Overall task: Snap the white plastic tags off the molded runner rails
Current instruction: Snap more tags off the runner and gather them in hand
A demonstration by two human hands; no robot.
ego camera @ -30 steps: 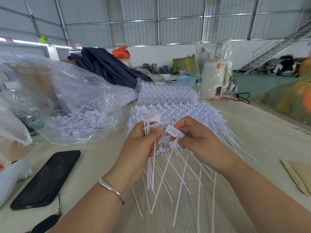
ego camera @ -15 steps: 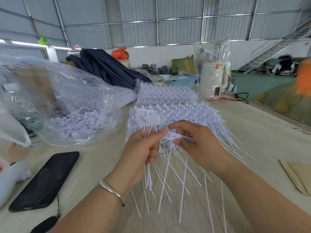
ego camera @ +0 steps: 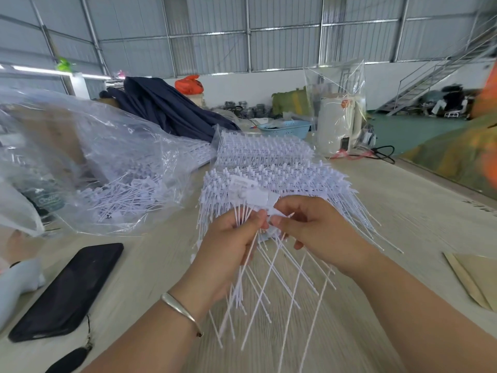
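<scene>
Pale wooden bench (ego camera: 403, 211) carried a stack of white runner rails (ego camera: 269, 168), a clear bag of loose tags (ego camera: 113, 184) to its left, and a black phone (ego camera: 70, 289). Above the stack, the left hand (ego camera: 228, 254) gripped a bundle of detached tags (ego camera: 250, 200); the right hand (ego camera: 317, 232) pinched one tag (ego camera: 274, 212) beside it.

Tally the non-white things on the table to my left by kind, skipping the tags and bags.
Phone: 1
Dark cloth pile: 1
Blue basket: 1
Total: 3
Both hands, left and right, hold white tags, not counted here.
</scene>
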